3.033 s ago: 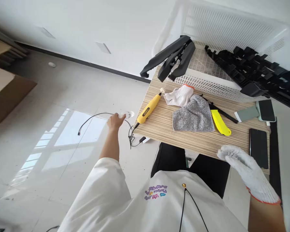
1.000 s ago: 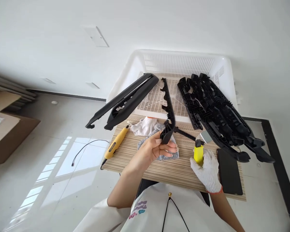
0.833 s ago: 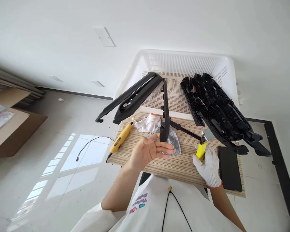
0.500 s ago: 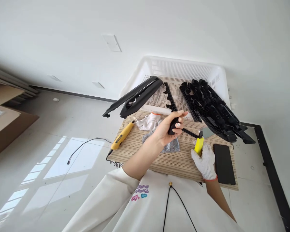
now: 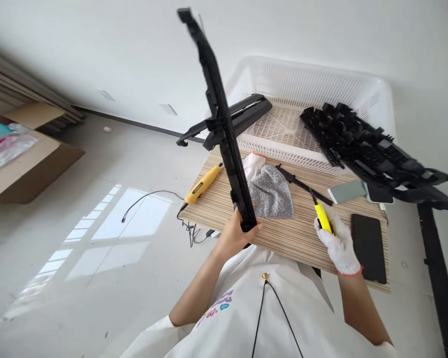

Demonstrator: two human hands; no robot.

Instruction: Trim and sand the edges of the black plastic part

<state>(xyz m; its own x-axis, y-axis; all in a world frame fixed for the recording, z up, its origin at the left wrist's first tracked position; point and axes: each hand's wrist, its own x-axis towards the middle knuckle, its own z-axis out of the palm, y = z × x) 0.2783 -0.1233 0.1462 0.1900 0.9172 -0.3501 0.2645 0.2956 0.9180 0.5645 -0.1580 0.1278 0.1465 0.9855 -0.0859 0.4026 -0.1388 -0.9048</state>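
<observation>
**Strip raised, knife ready**

The bare left hand (image 5: 236, 232) is clenched around the lower end of a long black strip (image 5: 221, 124), which stands nearly upright above the near left part of the table (image 5: 283, 238), its top reaching well above the basket (image 5: 321, 84). The gloved right hand (image 5: 338, 242) grips a yellow knife (image 5: 323, 218) just above the tabletop, its tip pointing away from the person. Judging by this, the strip has been picked out and brought to hand and the tool is held ready, but blade and strip are well apart, so no trimming looks begun. Two strips (image 5: 231, 119) lie across the basket's left rim, and a stack of parts (image 5: 369, 146) hangs over its right.

Half a second ago the left hand held the strip low, its far end reaching into the basket; now the strip is swung up on end and the hand has drawn nearer the body. The right hand keeps the knife in much the same spot beside the phone (image 5: 369, 246). A grey cloth (image 5: 271, 193) and yellow tool (image 5: 203, 184) lie unmoved.
</observation>
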